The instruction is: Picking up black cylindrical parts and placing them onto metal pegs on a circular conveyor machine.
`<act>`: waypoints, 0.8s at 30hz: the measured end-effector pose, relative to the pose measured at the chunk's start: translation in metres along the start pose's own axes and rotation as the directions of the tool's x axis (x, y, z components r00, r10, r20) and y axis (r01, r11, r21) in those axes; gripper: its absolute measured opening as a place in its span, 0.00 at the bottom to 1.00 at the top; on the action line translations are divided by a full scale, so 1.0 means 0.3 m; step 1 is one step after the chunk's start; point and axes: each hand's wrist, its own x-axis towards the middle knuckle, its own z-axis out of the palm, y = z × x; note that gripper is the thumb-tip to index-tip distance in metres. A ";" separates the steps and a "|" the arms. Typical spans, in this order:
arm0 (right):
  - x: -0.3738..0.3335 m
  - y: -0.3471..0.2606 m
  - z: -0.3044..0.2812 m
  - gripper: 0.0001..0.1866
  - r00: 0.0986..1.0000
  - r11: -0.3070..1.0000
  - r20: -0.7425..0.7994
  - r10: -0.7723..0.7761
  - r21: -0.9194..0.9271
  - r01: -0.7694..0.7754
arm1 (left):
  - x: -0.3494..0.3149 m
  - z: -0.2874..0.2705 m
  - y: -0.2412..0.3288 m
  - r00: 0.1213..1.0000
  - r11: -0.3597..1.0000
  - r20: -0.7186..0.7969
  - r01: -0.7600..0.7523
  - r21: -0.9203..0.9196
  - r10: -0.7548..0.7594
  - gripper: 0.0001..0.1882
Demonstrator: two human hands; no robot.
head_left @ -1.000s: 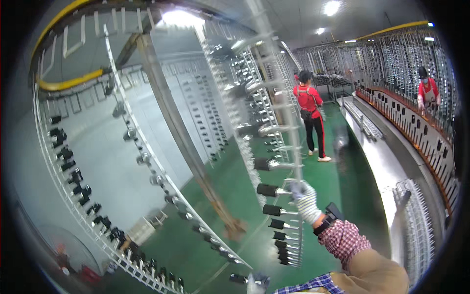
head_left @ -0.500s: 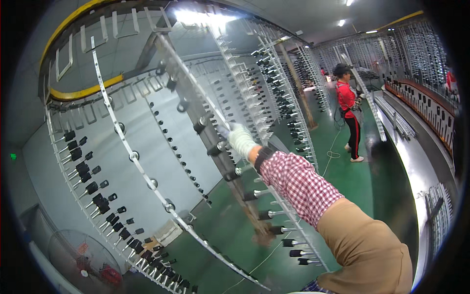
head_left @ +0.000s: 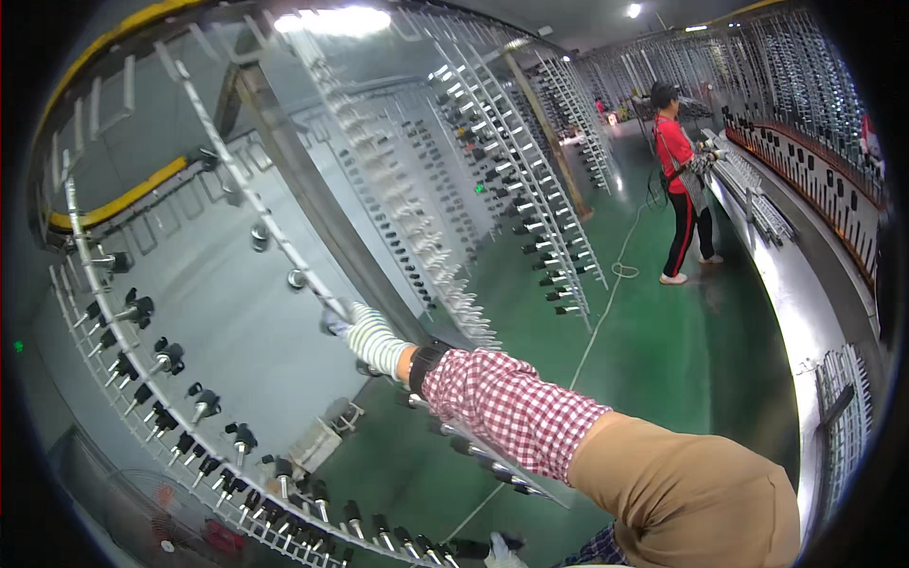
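My right hand (head_left: 367,338), in a white glove with green stripes, reaches up and left, its fingers closed round a hanging metal rack strip (head_left: 241,180). Round black parts (head_left: 260,237) sit along the strip, and its lower end runs down behind my checked sleeve. Left of it hangs a second, curved rack strip (head_left: 142,355), lined with black knob-like parts (head_left: 204,405) on metal stems. At the lower edge there is a pale gloved shape (head_left: 502,551), apparently the fingertips of my left hand, close to that strip's lower end; its grip is hidden.
A metal post (head_left: 317,208) stands just behind the held strip. Loaded racks (head_left: 530,189) hang further back. To the right, a co-worker in red (head_left: 674,166) stands at a long metal bench (head_left: 772,303). A hose (head_left: 620,270) lies on the green floor; a fan (head_left: 156,516) stands lower left.
My right hand has moved left and down with the strip, which now hangs left of the post. The neighbouring strip has moved left and turned, showing its stems. The co-worker's long rack has been lowered.
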 end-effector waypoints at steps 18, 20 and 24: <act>0.282 0.602 -0.659 0.47 0.808 0.955 0.589 0.017 0.230 -0.188 | 0.955 0.521 0.545 0.691 0.694 -0.086 -0.720 -0.002 0.717 0.29; 0.338 0.671 -0.589 0.38 0.606 0.958 0.790 0.091 0.097 -0.270 | 0.989 0.533 0.533 0.735 0.714 -0.040 -0.669 -0.205 0.677 0.31; 0.254 0.640 -0.404 0.19 0.554 0.964 0.796 -0.242 0.261 0.046 | 1.125 0.489 0.317 0.418 0.444 -0.200 -0.889 0.111 0.886 0.24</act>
